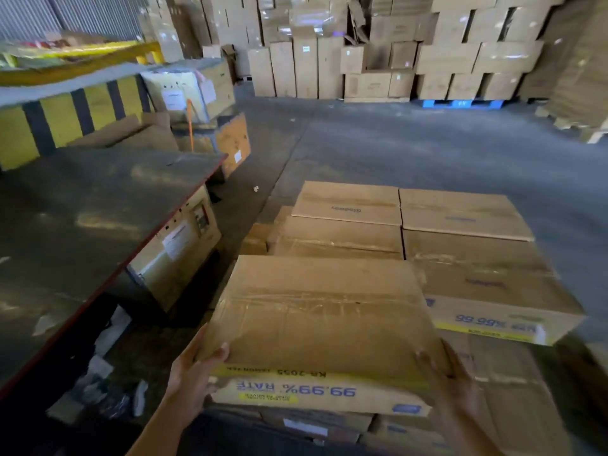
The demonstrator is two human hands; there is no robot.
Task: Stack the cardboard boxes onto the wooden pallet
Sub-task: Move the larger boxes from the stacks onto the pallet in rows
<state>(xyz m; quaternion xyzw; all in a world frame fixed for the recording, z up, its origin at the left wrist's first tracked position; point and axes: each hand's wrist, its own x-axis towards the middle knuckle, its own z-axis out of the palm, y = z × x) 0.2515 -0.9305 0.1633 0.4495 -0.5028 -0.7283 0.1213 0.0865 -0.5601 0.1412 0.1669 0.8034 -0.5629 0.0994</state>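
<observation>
A taped cardboard box [322, 320] with a yellow band and "99.99% RATE" printed upside down on its near side sits low in the middle of the view. My left hand [194, 373] grips its near left corner, thumb on top. My right hand [450, 376] grips its near right corner. The box is over the front left of a stack of like boxes [467, 255]. The pallet under the stack is hidden.
A dark table top [82, 218] with a red edge runs along the left, with boxes and litter under it. Grey concrete floor [411, 143] lies beyond the stack. Tall walls of cartons [362, 51] and a blue pallet [462, 103] close the far side.
</observation>
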